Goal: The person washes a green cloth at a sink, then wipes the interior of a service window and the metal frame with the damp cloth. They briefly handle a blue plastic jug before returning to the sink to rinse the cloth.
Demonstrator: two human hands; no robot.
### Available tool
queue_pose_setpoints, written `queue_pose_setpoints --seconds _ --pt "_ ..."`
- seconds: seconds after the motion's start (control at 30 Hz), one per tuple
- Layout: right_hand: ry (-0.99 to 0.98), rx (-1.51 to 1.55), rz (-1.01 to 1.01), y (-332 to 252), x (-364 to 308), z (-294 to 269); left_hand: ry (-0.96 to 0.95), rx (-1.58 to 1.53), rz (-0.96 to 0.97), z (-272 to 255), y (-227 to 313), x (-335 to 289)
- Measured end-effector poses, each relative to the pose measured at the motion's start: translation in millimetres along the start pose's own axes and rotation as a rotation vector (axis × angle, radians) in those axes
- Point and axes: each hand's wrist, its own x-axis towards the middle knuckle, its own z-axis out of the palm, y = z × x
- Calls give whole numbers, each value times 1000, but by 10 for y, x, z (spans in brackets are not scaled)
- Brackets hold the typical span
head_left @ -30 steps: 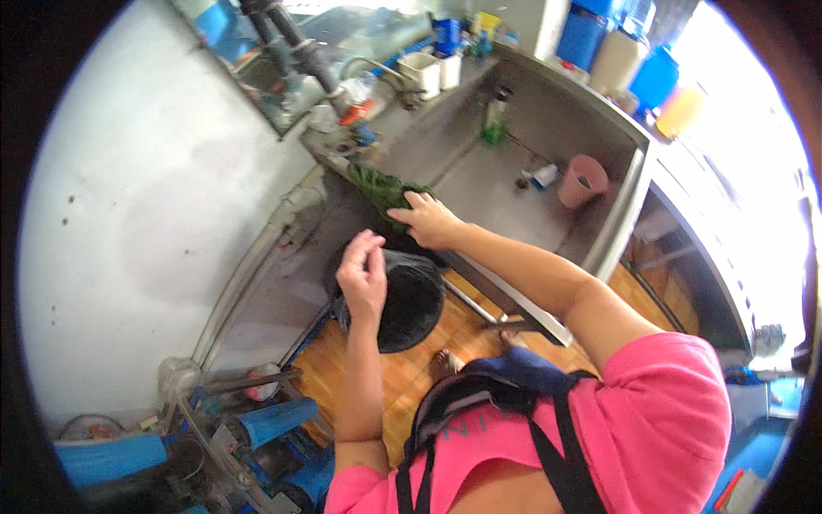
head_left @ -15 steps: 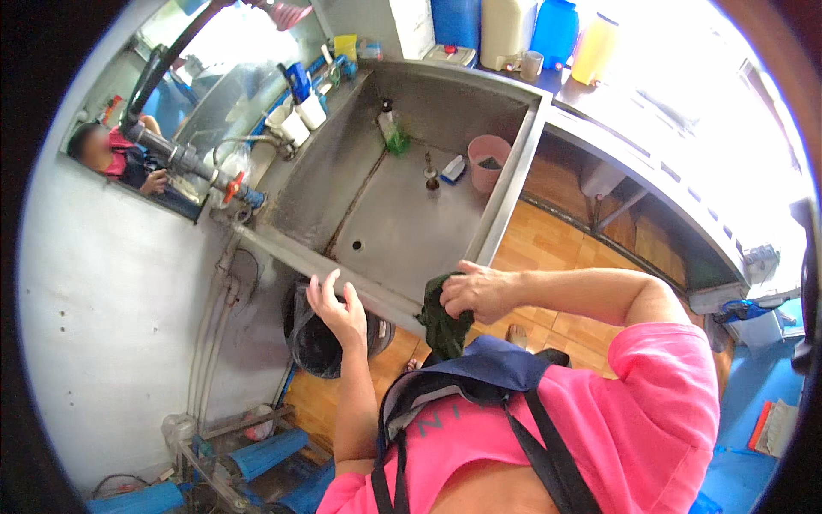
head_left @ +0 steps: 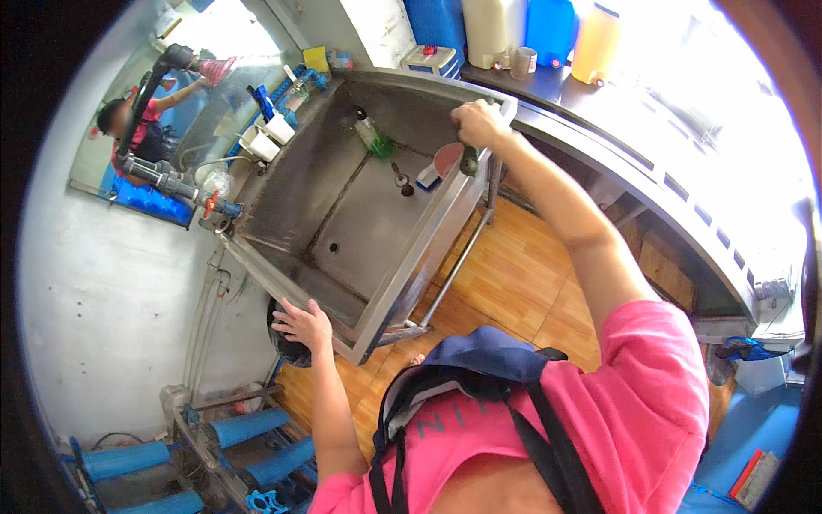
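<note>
My right hand (head_left: 479, 124) is at the far right corner of the steel sink (head_left: 368, 227), closed around a dark green cloth (head_left: 468, 161). Part of the cloth hangs below my fingers at the right rim. My left hand (head_left: 305, 325) has its fingers spread by the sink's near left edge, above a black bucket (head_left: 293, 351), and holds nothing. Inside the basin are a pink bucket (head_left: 447, 158), partly hidden by the rim, a blue and white brush (head_left: 426, 178), a clear bottle (head_left: 366, 130) and a green mesh scrubber (head_left: 383, 148).
Pipes with a red valve handle (head_left: 211, 204) run along the left wall under a mirror. White holders (head_left: 259, 144) stand on the sink's left ledge. Jugs, one of them orange (head_left: 595, 47), and a mug (head_left: 522, 63) sit on the dark back counter. Blue rollers (head_left: 248, 427) lie lower left.
My right hand has carried the cloth from the sink's near right corner to the far right corner. My left hand has shifted slightly left and down. The view has shifted too.
</note>
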Motion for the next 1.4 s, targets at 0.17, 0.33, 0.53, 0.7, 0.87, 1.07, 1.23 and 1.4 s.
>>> queue_pose_setpoints --seconds 0.17,0.33,0.53,0.7,0.87,1.07,1.23,1.4 --pt "-88 88 -411 -1426 -1289 3 64 25 -20 35 -37 -3" --pt "-34 286 -573 -1184 -1347 576 89 2 -46 44 -62 -54" --pt "78 49 -181 594 -208 609 80 -53 -74 30 -48 -39" --pt "68 -67 9 1117 680 413 100 -38 -45 20 -51 -15" --pt "-155 -151 -65 1219 904 724 110 -83 -44 4 -6 -46" --pt "-184 -57 -265 913 2374 1591 115 -197 31 -12 9 -25" --pt "-249 -165 -140 82 3596 2050 87 -181 -70 -61 75 -34" --pt "-346 -207 -138 -92 3823 2065 68 -195 -66 -168 189 -66"
